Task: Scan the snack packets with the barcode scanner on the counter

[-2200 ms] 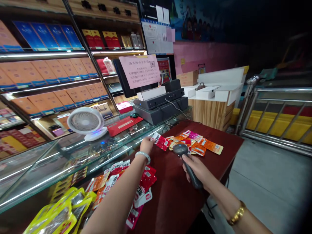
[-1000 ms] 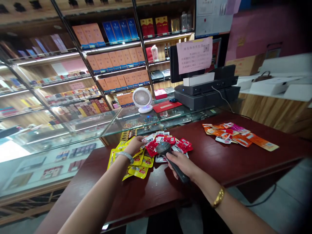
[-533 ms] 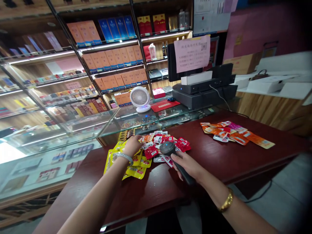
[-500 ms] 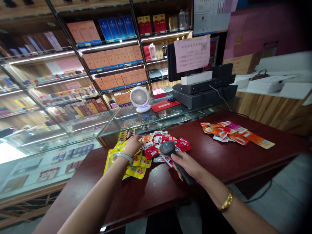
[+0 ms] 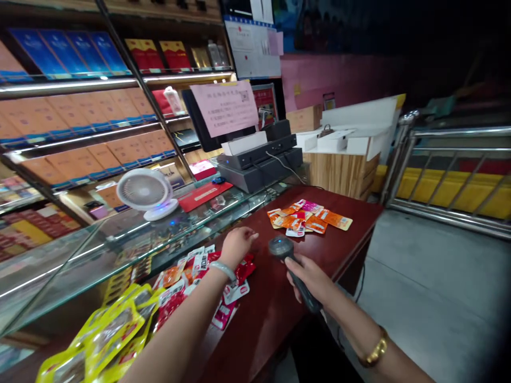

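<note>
A dark red wooden table (image 5: 339, 234) is seen across the middle of the frame. A spread of orange and pink packets (image 5: 307, 218) is laid near its far end, right of centre. Red and white packets (image 5: 207, 271) and yellow packets (image 5: 107, 335) are heaped toward the lower left.

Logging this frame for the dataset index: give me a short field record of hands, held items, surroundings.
left hand: over red snack packets, empty as far as visible
right hand: gripping barcode scanner
surface: dark red table
far pile: orange and pink packets
near left: yellow packets
counter: glass case, white fan
</note>
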`<action>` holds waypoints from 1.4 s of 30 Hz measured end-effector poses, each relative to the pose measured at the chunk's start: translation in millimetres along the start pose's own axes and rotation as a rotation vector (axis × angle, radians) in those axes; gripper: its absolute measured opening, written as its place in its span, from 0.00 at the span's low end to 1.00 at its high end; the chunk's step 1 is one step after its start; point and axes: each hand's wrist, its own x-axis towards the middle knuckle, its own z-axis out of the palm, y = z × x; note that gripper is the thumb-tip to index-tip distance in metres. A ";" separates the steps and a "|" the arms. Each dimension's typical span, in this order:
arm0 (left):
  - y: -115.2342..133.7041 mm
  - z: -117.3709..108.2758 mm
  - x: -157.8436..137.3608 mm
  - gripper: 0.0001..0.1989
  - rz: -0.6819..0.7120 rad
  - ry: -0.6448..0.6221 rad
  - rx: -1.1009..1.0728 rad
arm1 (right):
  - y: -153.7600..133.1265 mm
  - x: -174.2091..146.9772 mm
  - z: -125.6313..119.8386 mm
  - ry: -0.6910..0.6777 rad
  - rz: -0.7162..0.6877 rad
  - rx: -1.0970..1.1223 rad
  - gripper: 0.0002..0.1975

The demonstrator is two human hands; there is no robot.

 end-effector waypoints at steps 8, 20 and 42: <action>64.5 74.8 65.7 0.30 -0.145 -0.078 0.080 | -6.5 0.2 -45.9 0.121 0.010 0.074 0.25; 66.9 87.9 65.0 0.34 -0.092 -0.081 0.288 | -3.2 1.8 -53.1 0.110 0.028 0.130 0.24; -14.7 8.8 -16.2 0.11 -0.135 0.050 -0.202 | -15.2 -7.1 25.8 -0.146 0.007 0.137 0.22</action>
